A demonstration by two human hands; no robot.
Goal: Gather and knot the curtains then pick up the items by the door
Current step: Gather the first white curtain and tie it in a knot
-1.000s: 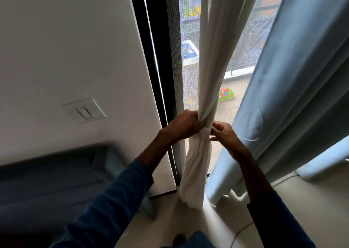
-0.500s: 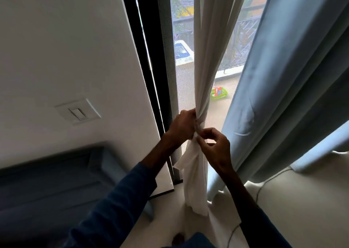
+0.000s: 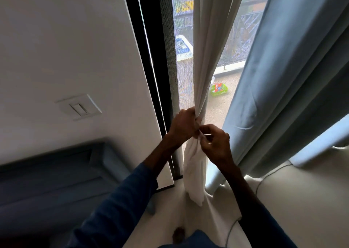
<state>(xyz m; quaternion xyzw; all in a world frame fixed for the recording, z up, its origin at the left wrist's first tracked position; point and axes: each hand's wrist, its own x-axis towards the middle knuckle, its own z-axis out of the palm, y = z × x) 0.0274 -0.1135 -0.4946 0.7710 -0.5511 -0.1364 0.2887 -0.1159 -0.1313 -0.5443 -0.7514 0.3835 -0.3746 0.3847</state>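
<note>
Curtain (image 3: 205,58) hangs gathered at centre, left hand (image 3: 184,124) clamping its fingers (image 3: 192,115) round the bunch to steady it, right hand (image 3: 217,143) at its 4 o'clock pinching a fold, seemingly tightening the knot.

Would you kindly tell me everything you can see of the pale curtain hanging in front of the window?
The pale curtain is thin off-white fabric, hanging in long folds and gathered into a narrow bunch. The left hand grips the bunch at its waist; the right hand pinches a fold below that grip. Its loose tail hangs below, beside the blue curtain.
</note>
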